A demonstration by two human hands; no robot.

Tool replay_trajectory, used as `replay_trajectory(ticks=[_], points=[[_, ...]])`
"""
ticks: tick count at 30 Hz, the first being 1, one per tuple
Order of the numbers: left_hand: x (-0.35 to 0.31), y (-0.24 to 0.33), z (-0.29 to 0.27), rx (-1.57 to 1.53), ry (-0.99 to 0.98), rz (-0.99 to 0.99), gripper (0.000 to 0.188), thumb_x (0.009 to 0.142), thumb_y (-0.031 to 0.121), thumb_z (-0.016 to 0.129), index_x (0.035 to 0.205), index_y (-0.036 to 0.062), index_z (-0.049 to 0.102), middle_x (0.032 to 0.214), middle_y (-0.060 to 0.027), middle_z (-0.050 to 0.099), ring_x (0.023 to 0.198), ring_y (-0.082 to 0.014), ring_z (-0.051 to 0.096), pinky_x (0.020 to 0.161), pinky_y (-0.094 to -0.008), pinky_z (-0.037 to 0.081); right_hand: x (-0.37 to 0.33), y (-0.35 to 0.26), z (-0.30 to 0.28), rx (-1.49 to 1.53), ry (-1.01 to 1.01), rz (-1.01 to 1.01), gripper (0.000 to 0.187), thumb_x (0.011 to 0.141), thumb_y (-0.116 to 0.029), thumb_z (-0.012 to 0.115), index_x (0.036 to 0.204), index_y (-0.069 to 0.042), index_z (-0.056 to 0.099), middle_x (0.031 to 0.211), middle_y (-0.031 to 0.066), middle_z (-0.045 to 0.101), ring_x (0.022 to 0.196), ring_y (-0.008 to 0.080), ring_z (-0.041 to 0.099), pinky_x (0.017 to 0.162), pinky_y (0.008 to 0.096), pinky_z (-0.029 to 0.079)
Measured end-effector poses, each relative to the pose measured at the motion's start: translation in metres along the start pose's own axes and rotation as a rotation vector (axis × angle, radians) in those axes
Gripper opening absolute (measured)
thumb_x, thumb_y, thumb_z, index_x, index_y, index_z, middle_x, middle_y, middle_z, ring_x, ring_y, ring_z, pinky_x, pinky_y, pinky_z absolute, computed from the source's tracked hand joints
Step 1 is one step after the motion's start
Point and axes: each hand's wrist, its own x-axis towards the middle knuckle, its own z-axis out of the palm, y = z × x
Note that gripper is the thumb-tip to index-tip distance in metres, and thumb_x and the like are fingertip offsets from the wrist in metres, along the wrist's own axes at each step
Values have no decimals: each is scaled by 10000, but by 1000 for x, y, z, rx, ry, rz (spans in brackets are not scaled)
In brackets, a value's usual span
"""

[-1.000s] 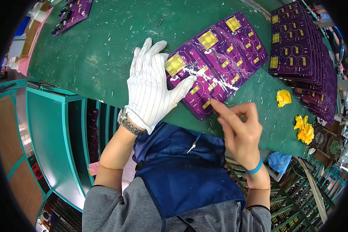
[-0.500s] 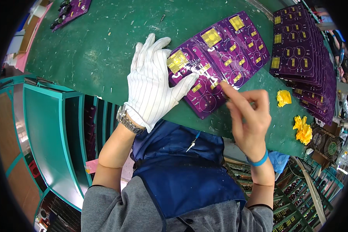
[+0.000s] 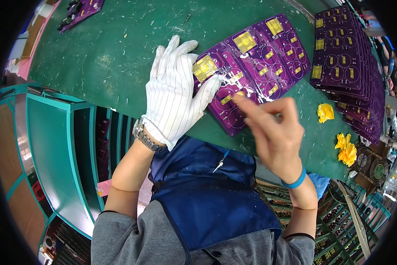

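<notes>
A purple circuit board panel (image 3: 269, 79) with yellow tape patches lies at a slant on the green bench near its front edge. My left hand (image 3: 172, 92), in a white striped glove, is spread open at the panel's left side, its thumb resting on the board. My right hand (image 3: 278, 137) is bare, with a blue band at the wrist. Its index fingertip is at a small yellow tape patch (image 3: 226, 100) on the nearest section. The other fingers are curled, and motion smears the fingertips, so whether they pinch anything cannot be made out.
Several similar purple boards (image 3: 340, 66) stand in a fanned row on the right. Crumpled yellow tape wads (image 3: 325, 113) lie beside them. A populated board (image 3: 80, 15) sits far left. Below the bench's left end is a teal cabinet (image 3: 52, 154); racks of boards (image 3: 331, 234) stand lower right.
My right hand has moved left and slightly down over the nearest section. The panel has shifted a little to the right. My left hand stays nearly in place, its thumb drawn slightly left.
</notes>
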Motion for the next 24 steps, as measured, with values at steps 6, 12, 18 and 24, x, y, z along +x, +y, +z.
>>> replay_trajectory(ticks=[6,12,18,24], points=[[1,1,1,9,6,4,426,996,290,746,1266,21,557,1461,-206,618,1438,-483,526,1245,-608,337,0,-8,2,-105,-214,73,518,819,-48,843,1311,-209,806,900,56,582,735,200,645,618,356,536],[0,1,0,6,14,-5,407,998,280,742,1255,21,561,1449,-201,627,1436,-482,528,1242,-605,342,9,4,3,-11,27,4,465,835,-6,813,1258,-200,830,911,62,576,664,178,641,589,335,539],[0,1,0,-14,21,-5,410,987,271,753,1249,20,561,1449,-202,627,1435,-482,530,1239,-604,347,21,19,10,-177,-50,-15,446,863,-62,814,1290,-189,805,884,58,542,746,215,632,613,365,526],[2,1,-3,-11,5,6,420,974,266,765,1237,13,558,1449,-202,626,1436,-483,529,1238,-606,350,23,18,7,-186,-121,3,441,875,-74,806,1297,-203,797,884,63,542,765,236,630,625,376,524]])
